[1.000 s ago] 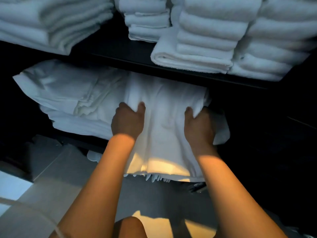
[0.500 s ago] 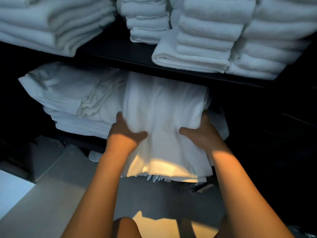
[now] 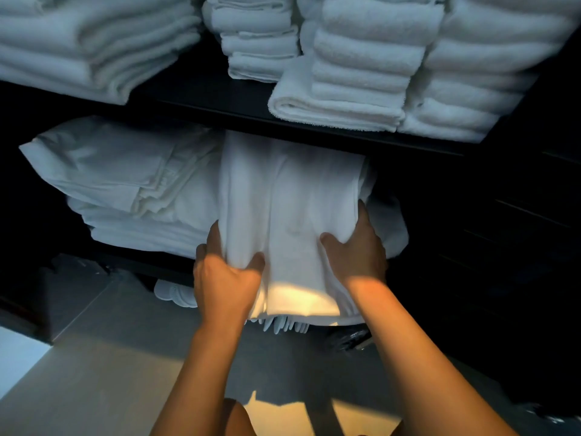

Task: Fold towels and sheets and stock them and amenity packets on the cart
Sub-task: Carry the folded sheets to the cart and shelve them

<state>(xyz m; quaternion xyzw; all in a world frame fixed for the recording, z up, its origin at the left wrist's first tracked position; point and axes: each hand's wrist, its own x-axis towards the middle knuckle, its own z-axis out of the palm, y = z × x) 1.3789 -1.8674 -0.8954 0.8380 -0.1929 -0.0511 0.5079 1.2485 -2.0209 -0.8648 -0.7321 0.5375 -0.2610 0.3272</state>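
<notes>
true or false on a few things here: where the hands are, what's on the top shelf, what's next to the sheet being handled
1. Both hands hold the same folded sheet on the lower shelf. True: the left hand grips its left edge and the right hand its right side.
2. The upper shelf holds stacks of folded towels. True.
3. The right hand is reaching up to the towels. False: it is on the sheet, below the upper shelf.
4. Another pile of folded linen lies left of the held sheet. True.
5. The sheet's near end is tucked fully inside the shelf. False: it hangs out toward the person.
</notes>
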